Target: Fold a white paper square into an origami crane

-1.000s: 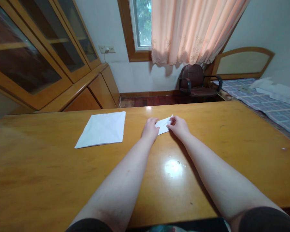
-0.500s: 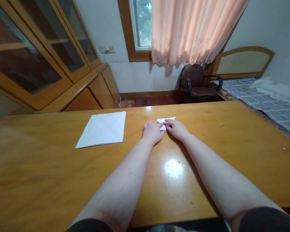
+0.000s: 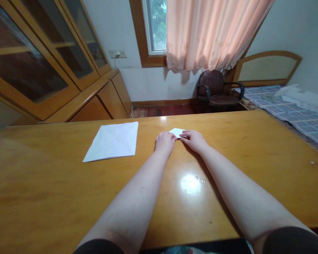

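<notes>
Pinches paper (image 3: 177, 131) from both sides with narrowed fingers of left hand (image 3: 165, 142) and right hand (image 3: 196, 141), probably for steadiness.

Head view, forward and down

Camera is looking from above the near side of the table (image 3: 55, 197), facing across it and tilting downward. Sitting close: the table is filling the lower half. Also catching window (image 3: 157, 28) beyond the table, cabinet (image 3: 82, 84) at its far left, bed (image 3: 296, 116) at its far right.
</notes>
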Available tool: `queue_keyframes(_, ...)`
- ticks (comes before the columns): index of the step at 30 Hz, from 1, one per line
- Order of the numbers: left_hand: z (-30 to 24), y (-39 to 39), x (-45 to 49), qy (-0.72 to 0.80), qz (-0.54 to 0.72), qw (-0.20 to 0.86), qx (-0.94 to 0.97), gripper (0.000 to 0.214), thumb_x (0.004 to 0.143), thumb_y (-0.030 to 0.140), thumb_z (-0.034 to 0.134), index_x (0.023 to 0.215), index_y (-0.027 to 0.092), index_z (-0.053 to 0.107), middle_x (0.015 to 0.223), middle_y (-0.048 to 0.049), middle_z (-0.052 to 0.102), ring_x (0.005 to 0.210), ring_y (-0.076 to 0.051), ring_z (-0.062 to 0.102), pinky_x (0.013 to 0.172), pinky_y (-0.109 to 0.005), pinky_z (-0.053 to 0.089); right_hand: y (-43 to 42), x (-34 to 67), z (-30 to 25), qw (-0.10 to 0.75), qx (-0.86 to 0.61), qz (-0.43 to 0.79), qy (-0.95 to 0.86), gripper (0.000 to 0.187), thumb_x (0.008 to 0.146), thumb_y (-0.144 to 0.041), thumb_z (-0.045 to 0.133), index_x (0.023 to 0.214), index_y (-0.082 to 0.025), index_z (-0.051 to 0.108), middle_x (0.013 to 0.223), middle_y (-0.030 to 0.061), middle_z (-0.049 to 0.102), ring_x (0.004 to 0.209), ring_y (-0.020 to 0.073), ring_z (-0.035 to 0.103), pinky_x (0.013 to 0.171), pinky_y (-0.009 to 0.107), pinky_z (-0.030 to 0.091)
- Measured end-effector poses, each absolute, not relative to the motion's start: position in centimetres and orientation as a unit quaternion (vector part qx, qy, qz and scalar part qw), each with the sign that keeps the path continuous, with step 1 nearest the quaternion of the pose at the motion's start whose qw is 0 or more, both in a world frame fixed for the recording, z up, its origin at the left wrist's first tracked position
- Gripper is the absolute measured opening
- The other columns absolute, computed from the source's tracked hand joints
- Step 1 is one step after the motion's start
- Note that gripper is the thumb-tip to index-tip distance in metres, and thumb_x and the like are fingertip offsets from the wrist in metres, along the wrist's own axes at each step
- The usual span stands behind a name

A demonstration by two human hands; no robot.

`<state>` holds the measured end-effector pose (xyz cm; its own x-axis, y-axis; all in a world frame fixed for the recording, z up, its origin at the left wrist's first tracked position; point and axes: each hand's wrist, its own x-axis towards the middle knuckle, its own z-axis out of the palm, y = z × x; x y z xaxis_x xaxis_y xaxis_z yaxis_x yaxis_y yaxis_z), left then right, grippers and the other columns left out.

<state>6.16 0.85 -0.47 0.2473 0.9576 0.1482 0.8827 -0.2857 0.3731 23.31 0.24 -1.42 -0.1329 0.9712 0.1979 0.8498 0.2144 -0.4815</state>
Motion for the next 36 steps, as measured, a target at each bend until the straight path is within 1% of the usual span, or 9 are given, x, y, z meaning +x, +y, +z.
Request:
queue_keyframes(4, -0.17, 0.64, 6.18, 0.607, 0.171, 0.096, 0.77, 0.021, 0.085, 0.038, 0.055, 0.088, 0.028, 0.074, 0.094, -0.0046, 0.071, 0.093, -0.023, 0.057, 0.083, -0.034, 0.043, 0.5, 23.5, -1.47, 0.243, -0.626, 0.12, -0.731, 0.018, 0.083, -0.037, 0.061, 0.09, -0.028, 0.075, 0.107, 0.0027, 0.071, 0.106, 0.0212, 0.062, 0.092, 0.034, 0.043)
queue_keyframes(8, -0.08, 0.46, 6.19, 0.623, 0.169, 0.086, 0.759, 0.022, 0.084, 0.04, 0.055, 0.089, 0.029, 0.073, 0.095, -0.0048, 0.07, 0.096, -0.024, 0.055, 0.084, -0.036, 0.043, 0.48, 23.5, -1.31, 0.257, -0.629, 0.11, -0.725, 0.019, 0.081, -0.04, 0.063, 0.08, -0.026, 0.075, 0.099, 0.0028, 0.072, 0.098, 0.0207, 0.063, 0.086, 0.032, 0.042)
queue_keyframes(14, -0.21, 0.56, 6.18, 0.619, 0.168, 0.106, 0.76, 0.023, 0.086, 0.036, 0.052, 0.089, 0.026, 0.072, 0.095, -0.0061, 0.069, 0.09, -0.022, 0.058, 0.08, -0.033, 0.045, 0.33, 23.33, -1.05, 0.247, -0.644, 0.111, -0.716, 0.02, 0.08, -0.039, 0.062, 0.078, -0.022, 0.072, 0.085, 0.0041, 0.07, 0.083, 0.0188, 0.061, 0.073, 0.028, 0.041)
queue_keyframes(18, -0.29, 0.58, 6.23, 0.62, 0.166, 0.108, 0.759, 0.024, 0.086, 0.036, 0.05, 0.088, 0.026, 0.072, 0.095, -0.007, 0.069, 0.092, -0.024, 0.058, 0.082, -0.035, 0.045, 0.34, 23.28, -1.02, 0.247, -0.649, 0.114, -0.71, 0.018, 0.08, -0.035, 0.063, 0.076, -0.02, 0.071, 0.087, 0.0054, 0.069, 0.084, 0.0184, 0.06, 0.074, 0.028, 0.041)
queue_keyframes(22, -0.36, 0.62, 6.26, 0.627, 0.165, 0.116, 0.753, 0.027, 0.087, 0.04, 0.049, 0.088, 0.025, 0.072, 0.094, -0.0073, 0.069, 0.093, -0.024, 0.058, 0.083, -0.036, 0.045, 0.38, 23.24, -1.1, 0.249, -0.658, 0.124, -0.7, 0.017, 0.079, -0.034, 0.063, 0.072, -0.02, 0.07, 0.086, 0.0055, 0.067, 0.083, 0.018, 0.059, 0.075, 0.027, 0.042)
queue_keyframes(29, -0.72, 1.0, 6.04, 0.622, 0.166, 0.137, 0.753, 0.028, 0.086, 0.044, 0.05, 0.09, 0.026, 0.072, 0.098, -0.0068, 0.068, 0.094, -0.024, 0.058, 0.083, -0.035, 0.045, 0.24, 23.12, -0.99, 0.261, -0.635, 0.144, -0.713, 0.021, 0.078, -0.042, 0.064, 0.077, -0.023, 0.072, 0.089, 0.0048, 0.067, 0.086, 0.0184, 0.059, 0.076, 0.028, 0.042)
queue_keyframes(33, -0.8, 1.04, 6.0, 0.623, 0.173, 0.138, 0.751, 0.026, 0.085, 0.043, 0.052, 0.088, 0.026, 0.072, 0.096, -0.0061, 0.069, 0.092, -0.023, 0.059, 0.081, -0.034, 0.045, 0.38, 23.13, -1.21, 0.262, -0.646, 0.154, -0.7, 0.018, 0.079, -0.037, 0.064, 0.075, -0.021, 0.072, 0.09, 0.0045, 0.068, 0.085, 0.0176, 0.059, 0.076, 0.027, 0.042)
queue_keyframes(36, -0.78, 1.04, 6.04, 0.631, 0.183, 0.137, 0.741, 0.025, 0.084, 0.042, 0.054, 0.085, 0.025, 0.072, 0.095, -0.0065, 0.069, 0.092, -0.022, 0.059, 0.081, -0.033, 0.045, 0.57, 23.17, -1.49, 0.263, -0.652, 0.152, -0.695, 0.018, 0.078, -0.035, 0.064, 0.072, -0.02, 0.071, 0.087, 0.0044, 0.067, 0.081, 0.0169, 0.059, 0.073, 0.027, 0.042)
